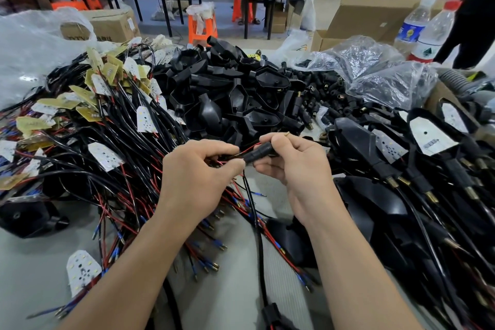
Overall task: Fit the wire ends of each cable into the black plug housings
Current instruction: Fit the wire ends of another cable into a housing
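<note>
The plug (pixel 261 154) is black. The wires (pixel 131 190) are red and black with blue ends. Some boards (pixel 105 157) are white with dots, some yellow. The stool (pixel 202 31) is orange. The bottle cap (pixel 453 4) is red.

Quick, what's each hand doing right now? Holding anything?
Left hand: pinches the red and black wire ends.
Right hand: grips a black plug housing.

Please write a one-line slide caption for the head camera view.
Left hand holds red and black wires at a black plug housing gripped by the right hand.
</note>
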Demonstrator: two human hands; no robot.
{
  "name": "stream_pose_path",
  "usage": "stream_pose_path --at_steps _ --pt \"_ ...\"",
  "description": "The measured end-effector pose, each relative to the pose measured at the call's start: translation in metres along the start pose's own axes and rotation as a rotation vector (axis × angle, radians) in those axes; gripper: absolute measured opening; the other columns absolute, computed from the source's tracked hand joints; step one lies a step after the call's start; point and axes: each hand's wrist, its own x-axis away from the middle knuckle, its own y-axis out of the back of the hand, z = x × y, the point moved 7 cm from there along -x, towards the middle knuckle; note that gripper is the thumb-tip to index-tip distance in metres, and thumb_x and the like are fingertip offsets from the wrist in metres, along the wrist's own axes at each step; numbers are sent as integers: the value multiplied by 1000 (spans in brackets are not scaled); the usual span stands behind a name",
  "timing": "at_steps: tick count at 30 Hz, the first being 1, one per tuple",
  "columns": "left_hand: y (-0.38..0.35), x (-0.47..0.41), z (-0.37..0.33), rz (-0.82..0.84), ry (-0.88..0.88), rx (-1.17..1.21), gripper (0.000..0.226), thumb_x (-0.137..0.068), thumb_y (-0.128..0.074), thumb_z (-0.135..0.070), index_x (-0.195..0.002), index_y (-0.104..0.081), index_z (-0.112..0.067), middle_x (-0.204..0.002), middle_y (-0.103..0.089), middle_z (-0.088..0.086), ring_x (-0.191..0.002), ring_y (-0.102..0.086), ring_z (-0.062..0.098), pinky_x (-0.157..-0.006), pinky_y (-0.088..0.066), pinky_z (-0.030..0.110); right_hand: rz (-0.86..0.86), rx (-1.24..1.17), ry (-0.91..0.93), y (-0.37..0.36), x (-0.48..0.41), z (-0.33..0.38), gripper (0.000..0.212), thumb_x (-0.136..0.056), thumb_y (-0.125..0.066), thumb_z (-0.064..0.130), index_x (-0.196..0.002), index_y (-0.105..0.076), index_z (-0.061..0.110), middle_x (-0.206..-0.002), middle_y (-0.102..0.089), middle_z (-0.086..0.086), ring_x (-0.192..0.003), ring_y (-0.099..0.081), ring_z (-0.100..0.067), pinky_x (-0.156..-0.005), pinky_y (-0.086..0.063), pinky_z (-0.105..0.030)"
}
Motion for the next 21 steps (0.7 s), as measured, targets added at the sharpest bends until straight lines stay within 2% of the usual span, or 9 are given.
stream_pose_path --at_steps 3,5,7,10,12,16,18,21 --pt "0 -3 7 34 59 79 24 -79 -86 -24 -71 -79 -45 -69 -74 -19 -64 -70 6 -59 -55 21 -35 -51 5 4 -1 2 32 -107 -49 8 -87 -74 6 -83 -73 -17 -58 -67 -18 -57 -59 -22" --pt "-1 -3 7 58 82 80 25 -79 -85 -23 -69 -79 -45 -62 -73 -12 -58 -69 16 -56 -55 30 -35 -43 12 4 -1 2 32 -107 -49 8 -87 -74 6 -83 -73 -16 -58 -66 -18 -57 -58 -22" --pt "-3 -3 6 91 82 78 24 -78 -87 -25 -68 -78 -45 -60 -72 -10 -58 -67 19 -55 -53 29 -31 -14 15 2 0 1 30 -106 -49 8 -90 -74 6 -80 -74 -11 -58 -64 -17 -58 -57 -23" --pt "-6 -1 1 119 47 30 28 -74 -92 -30 -68 -76 -52 -64 -71 -20 -64 -68 6 -61 -52 18 -27 0 20 -5 2 -1 23 -105 -49 6 -99 -71 4 -76 -74 -7 -54 -58 -16 -54 -54 -24" --pt "-8 0 0 116 29 -4 32 -70 -94 -31 -65 -74 -56 -68 -71 -25 -68 -68 2 -66 -51 19 -22 -8 27 -8 3 -1 17 -104 -50 4 -101 -68 6 -77 -73 -10 -53 -55 -18 -52 -50 -25" --pt "-7 0 3 117 48 91 24 -70 -94 -33 -70 -78 -51 -62 -72 -16 -57 -67 6 -54 -52 19 -13 -50 15 -6 3 -1 17 -103 -52 4 -91 -63 7 -77 -74 -12 -51 -58 -17 -51 -51 -25" --pt "-5 -3 4 140 61 145 19 -75 -91 -32 -73 -80 -48 -63 -73 -13 -56 -67 3 -54 -52 18 -11 -95 -2 -4 2 -1 16 -104 -51 5 -91 -61 7 -80 -76 -13 -53 -62 -18 -52 -53 -24" --pt "-7 -6 8 197 75 162 27 -82 -86 -20 -80 -81 -47 -68 -76 -8 -63 -71 14 -64 -56 33 -22 -131 -3 1 0 -2 15 -105 -51 6 -92 -59 9 -83 -76 -13 -55 -63 -18 -53 -52 -24"
